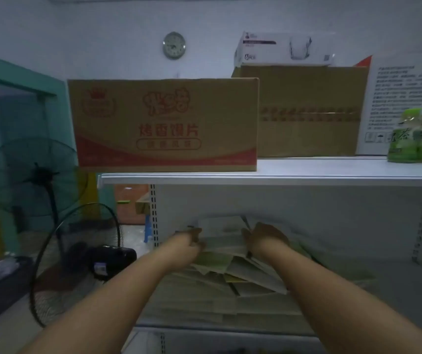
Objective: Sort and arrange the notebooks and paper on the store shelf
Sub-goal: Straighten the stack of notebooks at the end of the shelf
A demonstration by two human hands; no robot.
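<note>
- Left hand [190, 242]: fingers curled on left edge of pale green-white paper notebook bundle [221, 232].
- Right hand [264, 238]: fingers grip right edge.
- Loose notebook pile [243, 282] beneath, on white metal shelf [230, 329].

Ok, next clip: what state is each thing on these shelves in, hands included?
left hand, grips the notebook stack's left edge.
right hand, grips its right edge.
loose pile, skewed, overlapping, unsorted.
notebook stack, held between both hands, over the loose pile.
red-printed carton, closed, upright on the upper shelf.
green tea bottles, upright, wrapped together.
</note>
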